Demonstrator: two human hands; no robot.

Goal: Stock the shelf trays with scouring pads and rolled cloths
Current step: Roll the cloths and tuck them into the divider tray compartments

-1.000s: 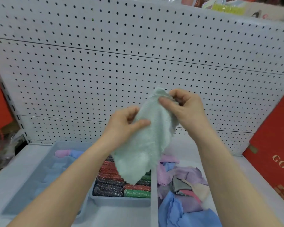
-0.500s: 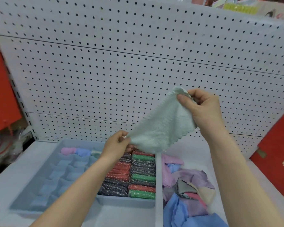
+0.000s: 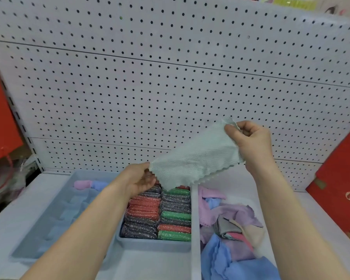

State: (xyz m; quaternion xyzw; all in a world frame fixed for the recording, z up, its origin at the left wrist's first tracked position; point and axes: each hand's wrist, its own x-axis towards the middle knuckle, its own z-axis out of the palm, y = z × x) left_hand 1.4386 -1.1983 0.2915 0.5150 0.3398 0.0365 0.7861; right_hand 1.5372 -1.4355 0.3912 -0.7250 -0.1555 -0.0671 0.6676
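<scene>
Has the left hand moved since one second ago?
Yes. The left hand has dropped toward the scouring pad tray, pinching the lower corner of the green cloth.

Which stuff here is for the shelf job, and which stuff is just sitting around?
For the job:
pale green cloth, pinched by the left hand and right hand
divided tray with rolled cloths
scouring pads
loose cloth pile

Just lying about:
red box
pegboard
red panel
</scene>
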